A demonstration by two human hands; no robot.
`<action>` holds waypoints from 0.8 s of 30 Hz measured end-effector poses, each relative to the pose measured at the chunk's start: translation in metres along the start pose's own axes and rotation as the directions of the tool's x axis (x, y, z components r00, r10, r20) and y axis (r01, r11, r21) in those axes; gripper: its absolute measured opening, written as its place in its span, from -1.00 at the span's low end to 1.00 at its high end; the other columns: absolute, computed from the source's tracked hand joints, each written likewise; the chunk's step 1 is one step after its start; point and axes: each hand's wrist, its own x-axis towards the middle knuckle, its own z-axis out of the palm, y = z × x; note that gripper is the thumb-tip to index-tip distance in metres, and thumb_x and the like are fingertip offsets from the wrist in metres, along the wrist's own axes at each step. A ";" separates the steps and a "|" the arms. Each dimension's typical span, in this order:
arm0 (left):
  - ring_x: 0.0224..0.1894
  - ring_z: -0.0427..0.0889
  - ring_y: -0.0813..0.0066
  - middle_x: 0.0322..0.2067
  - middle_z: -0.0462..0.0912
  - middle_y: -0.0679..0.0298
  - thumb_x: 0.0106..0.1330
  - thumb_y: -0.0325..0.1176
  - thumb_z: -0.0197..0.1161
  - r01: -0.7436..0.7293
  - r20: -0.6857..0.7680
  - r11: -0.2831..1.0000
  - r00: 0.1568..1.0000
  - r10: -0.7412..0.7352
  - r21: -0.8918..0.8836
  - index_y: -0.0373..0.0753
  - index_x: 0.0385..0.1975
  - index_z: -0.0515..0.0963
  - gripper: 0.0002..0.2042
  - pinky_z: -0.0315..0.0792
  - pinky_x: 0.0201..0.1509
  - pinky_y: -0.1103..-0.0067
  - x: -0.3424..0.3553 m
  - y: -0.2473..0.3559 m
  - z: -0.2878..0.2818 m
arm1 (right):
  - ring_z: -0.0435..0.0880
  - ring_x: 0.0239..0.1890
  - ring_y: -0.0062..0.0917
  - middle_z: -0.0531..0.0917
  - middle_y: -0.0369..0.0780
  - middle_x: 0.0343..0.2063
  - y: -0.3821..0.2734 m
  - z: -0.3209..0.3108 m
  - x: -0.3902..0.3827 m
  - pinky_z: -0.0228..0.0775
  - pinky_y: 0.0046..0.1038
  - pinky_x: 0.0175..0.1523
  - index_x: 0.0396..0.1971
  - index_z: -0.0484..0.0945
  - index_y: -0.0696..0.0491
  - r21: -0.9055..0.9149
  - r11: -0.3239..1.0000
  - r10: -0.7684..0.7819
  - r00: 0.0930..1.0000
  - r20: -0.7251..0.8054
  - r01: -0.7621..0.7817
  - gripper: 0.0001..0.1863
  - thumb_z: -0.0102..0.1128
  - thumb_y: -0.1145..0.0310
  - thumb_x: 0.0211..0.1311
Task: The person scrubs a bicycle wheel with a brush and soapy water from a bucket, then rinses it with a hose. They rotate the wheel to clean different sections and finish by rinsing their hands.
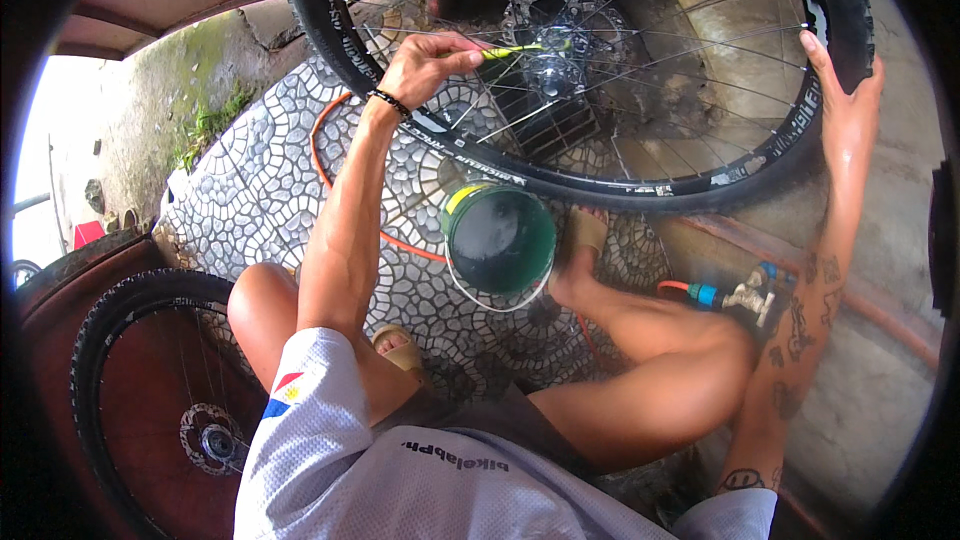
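Observation:
A bicycle wheel with a knobby black tire stands tilted in front of me. My left hand pinches a slim yellow-green brush, which looks like a toothbrush. Its far end reaches the hub, beside the perforated brake disc; the bristles are hard to make out. On the right side, my right hand grips the tire, thumb on the inner rim and the other fingers mostly hidden behind it. Below the wheel stands a green bucket holding cloudy liquid, its white handle hanging toward me.
A second wheel leans against a reddish panel at the lower left. An orange hose crosses the pebble-patterned floor. By my right knee, a metal tap with a blue connector juts from the concrete wall. A drain grate lies under the hub.

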 end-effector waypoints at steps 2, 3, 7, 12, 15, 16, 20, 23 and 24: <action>-0.20 0.66 0.64 -0.26 0.78 0.36 0.38 -0.30 0.42 0.083 0.099 0.992 0.992 -0.074 -0.097 -0.24 -0.08 0.77 -0.79 0.55 -0.01 0.61 0.000 -0.002 0.002 | 0.66 0.08 -0.32 0.70 -0.02 0.01 0.000 -0.001 0.000 0.38 -0.34 0.29 0.19 0.47 0.32 0.036 0.999 -0.013 1.000 -0.006 0.013 0.00 0.53 -0.25 0.03; -0.20 0.66 0.64 -0.27 0.78 0.38 0.37 -0.27 0.43 0.075 0.037 0.990 0.997 -0.071 -0.121 -0.22 -0.08 0.77 -0.78 0.54 -0.02 0.60 0.001 -0.003 0.002 | 0.66 0.08 -0.32 0.70 -0.02 0.01 0.000 -0.001 0.000 0.38 -0.34 0.29 0.19 0.47 0.32 0.029 0.999 -0.020 1.000 -0.004 0.020 0.00 0.53 -0.26 0.02; -0.24 0.66 0.62 -0.28 0.78 0.35 0.36 -0.25 0.44 0.022 -0.006 0.999 1.000 -0.023 -0.041 -0.23 -0.08 0.77 -0.75 0.53 -0.08 0.60 0.007 -0.008 0.009 | 0.67 0.08 -0.33 0.71 -0.02 0.00 -0.001 0.000 0.000 0.39 -0.33 0.28 0.15 0.51 0.31 -0.043 0.997 -0.063 0.997 -0.042 0.061 -0.03 0.54 -0.25 0.01; -0.31 0.69 0.48 -0.31 0.80 0.20 0.36 -0.22 0.41 0.038 -0.267 0.967 0.963 0.032 0.252 -0.20 -0.06 0.75 -0.74 0.54 -0.12 0.52 -0.025 0.007 0.014 | 0.68 0.07 -0.34 0.72 -0.07 0.00 0.000 -0.004 0.003 0.41 -0.33 0.26 0.15 0.54 0.23 0.086 0.996 0.005 0.998 0.070 -0.011 -0.10 0.55 -0.22 0.01; -0.18 0.80 0.22 -0.25 0.79 0.03 0.35 -0.21 0.39 0.281 -0.491 0.884 0.868 -0.068 0.374 -0.22 -0.05 0.73 -0.72 0.57 -0.09 0.41 -0.081 0.028 0.012 | 0.70 0.00 -0.42 0.75 -0.15 -0.05 0.000 -0.013 0.001 0.44 -0.39 0.21 0.10 0.61 0.17 0.139 0.990 0.022 0.995 0.093 -0.035 -0.20 0.56 -0.18 0.04; -0.23 0.79 0.21 -0.28 0.78 -0.02 0.34 -0.20 0.39 0.327 -0.497 0.812 0.866 -0.053 0.483 -0.26 -0.05 0.73 -0.69 0.57 -0.12 0.39 -0.097 0.035 0.011 | 0.70 -0.01 -0.45 0.76 -0.16 -0.06 0.000 -0.014 0.000 0.45 -0.41 0.20 0.10 0.61 0.17 0.185 0.982 0.026 0.994 0.104 -0.045 -0.20 0.56 -0.17 0.04; -0.46 0.73 0.29 -0.50 0.75 0.08 0.36 -0.20 0.36 0.259 -0.558 0.793 0.821 0.119 0.551 -0.30 -0.08 0.74 -0.70 0.53 -0.30 0.44 -0.127 0.057 0.002 | 0.70 -0.01 -0.51 0.76 -0.17 -0.09 -0.007 -0.013 -0.005 0.46 -0.44 0.18 0.18 0.55 0.17 0.360 0.932 0.016 0.995 0.101 -0.052 -0.13 0.60 -0.16 0.02; -0.51 0.64 0.57 -0.54 0.74 0.23 0.41 -0.19 0.31 0.287 -0.471 0.794 0.882 0.000 0.536 -0.31 -0.06 0.74 -0.69 0.47 -0.37 0.54 -0.136 0.080 -0.026 | 0.70 -0.03 -0.61 0.77 -0.20 -0.12 -0.015 -0.015 -0.007 0.47 -0.51 0.17 0.20 0.52 0.22 0.271 0.962 -0.026 0.999 -0.043 0.037 -0.12 0.61 -0.11 0.04; -0.55 0.65 0.54 -0.55 0.75 0.24 0.40 -0.22 0.31 0.310 -0.496 0.777 0.869 0.004 0.549 -0.26 -0.08 0.76 -0.73 0.48 -0.39 0.53 -0.148 0.088 -0.034 | 0.65 0.07 -0.54 0.72 -0.17 -0.01 -0.019 -0.017 -0.007 0.41 -0.46 0.25 0.25 0.49 0.21 0.384 0.921 -0.057 0.998 -0.037 0.067 -0.13 0.62 0.02 0.02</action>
